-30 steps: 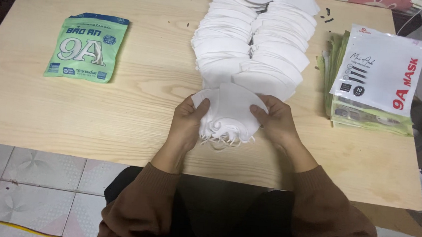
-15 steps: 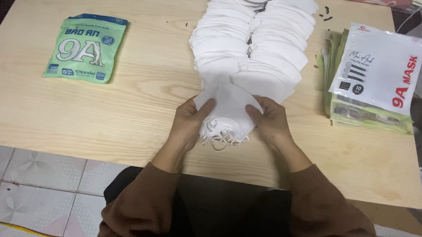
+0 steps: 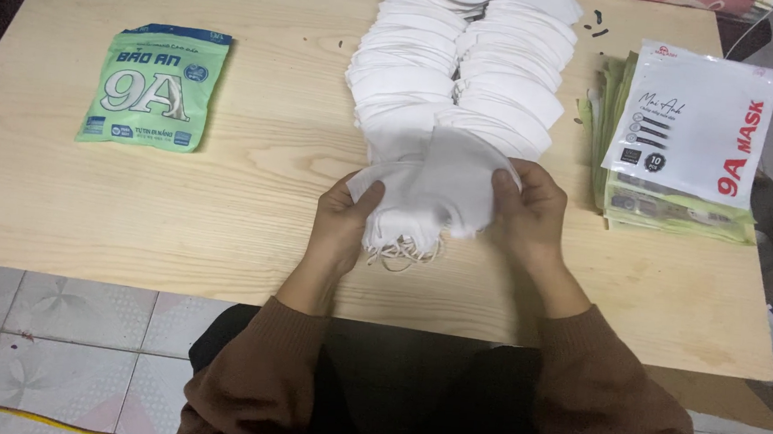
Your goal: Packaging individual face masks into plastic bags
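Both of my hands grip a small stack of white face masks (image 3: 429, 193) just above the near edge of the wooden table (image 3: 250, 226). My left hand (image 3: 343, 218) pinches the stack's left end. My right hand (image 3: 525, 207) clasps its right side and tilts the top mask up. White ear loops (image 3: 402, 253) hang loose under the stack. Behind it, two long overlapping rows of white masks (image 3: 464, 77) run to the far edge of the table.
A sealed green mask packet (image 3: 155, 86) lies flat at the far left. On the right stands a pile of green packets (image 3: 668, 205) with a white packet (image 3: 694, 121) on top. Tiled floor (image 3: 26, 310) shows below the table edge.
The held stack has shifted slightly to the right and tilted, with its right side lifted higher. My hands stay on it.
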